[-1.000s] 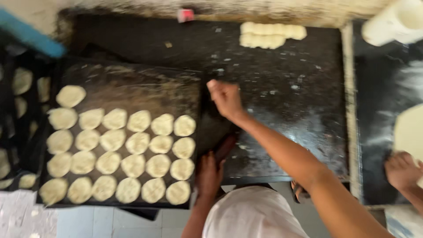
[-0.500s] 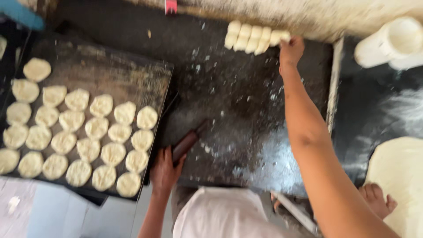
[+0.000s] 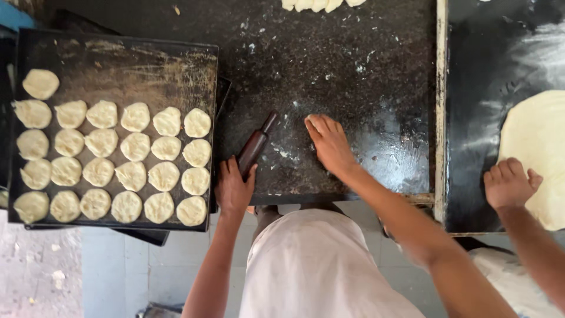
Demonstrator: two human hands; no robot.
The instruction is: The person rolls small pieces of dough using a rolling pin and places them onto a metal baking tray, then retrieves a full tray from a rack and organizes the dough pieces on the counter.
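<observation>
Our left hand (image 3: pixel 233 189) gripping the dark rolling pin (image 3: pixel 255 146) beside the tray (image 3: pixel 118 50) of dough discs (image 3: pixel 135 147), our right hand (image 3: pixel 328 141) flat and released on the floured black counter (image 3: pixel 353 59), dough pile (image 3: pixel 321 5) cut off at the top edge, a co-worker's hand (image 3: pixel 507 184) on a dough sheet (image 3: pixel 538 141) cropped at right.
</observation>
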